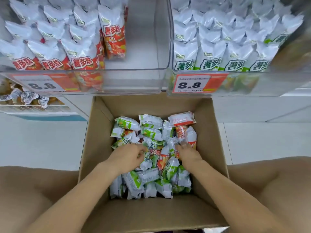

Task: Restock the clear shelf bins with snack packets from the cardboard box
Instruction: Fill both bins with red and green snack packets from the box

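Both forearms in cardboard box | left hand, right hand curled among snack packets, grasp unclear

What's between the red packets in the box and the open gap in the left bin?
Nothing visible. The cardboard box is open-topped, and the gap at the right of the left bin is open from above. Only the bin's clear front wall must be cleared. Both hands, left hand and right hand, are among the packets.
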Motion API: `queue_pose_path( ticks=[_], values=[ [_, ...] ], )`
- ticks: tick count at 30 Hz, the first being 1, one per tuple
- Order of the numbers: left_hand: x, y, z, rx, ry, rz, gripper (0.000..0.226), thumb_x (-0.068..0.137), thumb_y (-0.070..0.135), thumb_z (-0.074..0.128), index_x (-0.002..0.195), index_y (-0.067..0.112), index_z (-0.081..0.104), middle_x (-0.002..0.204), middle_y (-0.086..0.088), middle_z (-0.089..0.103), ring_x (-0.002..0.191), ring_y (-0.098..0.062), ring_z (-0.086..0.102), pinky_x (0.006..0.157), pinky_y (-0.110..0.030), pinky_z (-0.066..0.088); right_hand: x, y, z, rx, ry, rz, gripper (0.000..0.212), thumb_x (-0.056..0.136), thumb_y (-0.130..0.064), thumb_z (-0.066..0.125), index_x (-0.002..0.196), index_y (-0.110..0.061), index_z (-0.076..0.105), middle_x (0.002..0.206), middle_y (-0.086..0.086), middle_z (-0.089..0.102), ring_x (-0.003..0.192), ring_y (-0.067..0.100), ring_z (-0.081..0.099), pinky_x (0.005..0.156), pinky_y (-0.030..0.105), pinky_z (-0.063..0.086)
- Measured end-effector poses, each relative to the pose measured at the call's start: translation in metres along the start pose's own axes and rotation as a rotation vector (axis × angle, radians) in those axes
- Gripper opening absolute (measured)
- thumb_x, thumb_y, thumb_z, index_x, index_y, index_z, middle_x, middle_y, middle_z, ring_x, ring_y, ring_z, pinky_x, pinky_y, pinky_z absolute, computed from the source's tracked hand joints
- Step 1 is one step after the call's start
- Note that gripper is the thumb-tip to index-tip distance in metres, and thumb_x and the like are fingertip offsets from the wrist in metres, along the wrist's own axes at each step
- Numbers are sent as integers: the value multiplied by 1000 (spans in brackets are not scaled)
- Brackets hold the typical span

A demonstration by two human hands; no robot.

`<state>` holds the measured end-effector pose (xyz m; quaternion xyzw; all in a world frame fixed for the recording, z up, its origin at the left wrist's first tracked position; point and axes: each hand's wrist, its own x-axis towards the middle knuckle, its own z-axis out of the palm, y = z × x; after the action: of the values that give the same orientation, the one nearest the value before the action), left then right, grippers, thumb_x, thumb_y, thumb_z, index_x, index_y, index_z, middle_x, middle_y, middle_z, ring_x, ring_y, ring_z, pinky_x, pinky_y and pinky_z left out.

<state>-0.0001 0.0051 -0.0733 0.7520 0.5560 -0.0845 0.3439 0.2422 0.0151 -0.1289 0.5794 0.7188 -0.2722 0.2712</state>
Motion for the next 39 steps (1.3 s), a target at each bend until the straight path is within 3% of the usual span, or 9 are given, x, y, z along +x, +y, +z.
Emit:
queue_pose_path(
  ticks=[4,12,17,22,25,29,33,35,39],
  values=[
    [5,9,-11,0,34,43,29,100,33,40,124,29,55,109,12,65,64,-4,52,61,-25,46,27,-6,-2,-338,-115,-178,80,87,5,53,152,-11,10,159,19,2,147,34,4,114,47,27],
    [12,14,-18,8,61,46,27,100,33,41,122,30,56,111,15,63,65,-3,43,63,-25,39,33,-9,-5,-461,-124,-217,59,90,-4,53,145,-13,32,139,19,40,122,36,46,98,42,43],
    [11,11,-18,-79,93,27,29,98,34,45,125,28,55,115,8,64,89,-11,63,77,-31,52,10,-15,-44,-141,100,-225,62,91,-9,52,147,-23,30,134,10,41,121,31,45,79,34,43],
    [9,7,-15,-486,-107,-52,83,77,46,75,146,28,32,147,8,37,135,-10,36,110,-29,33,-24,-32,-74,442,146,-405,71,77,-24,78,139,-31,43,120,-6,46,106,11,48,87,28,43],
    [5,0,-18,-723,-332,-101,95,64,62,78,144,29,38,146,12,43,132,-5,41,114,-34,32,-41,-36,-79,922,43,-430,65,74,-15,82,128,-37,51,127,-8,52,115,7,51,92,19,44],
    [-2,-1,-23,-818,-433,-130,66,71,59,75,126,28,56,124,14,62,118,-4,55,107,-31,40,-47,-34,-76,1196,15,-407,59,79,-7,76,127,-30,53,125,-2,56,116,6,54,85,7,46],
    [2,-5,-23,-801,-279,-236,44,76,48,76,109,29,53,111,11,62,102,-4,58,89,-19,45,-27,-21,-60,1197,163,-155,35,91,-24,64,124,-21,57,118,0,59,105,12,59,84,22,50],
    [4,-9,-23,-807,-204,-280,54,72,50,79,110,27,47,111,11,59,103,-7,57,90,-21,45,-12,-9,-47,1140,270,50,30,93,-29,59,120,-17,60,118,5,62,108,21,59,92,36,49],
    [11,-16,-19,-828,-132,-313,81,60,58,80,126,23,50,118,6,62,107,-12,59,101,-33,45,1,10,-18,610,236,163,43,93,-34,59,130,-15,52,124,10,59,110,27,58,85,33,47]
  ],
)
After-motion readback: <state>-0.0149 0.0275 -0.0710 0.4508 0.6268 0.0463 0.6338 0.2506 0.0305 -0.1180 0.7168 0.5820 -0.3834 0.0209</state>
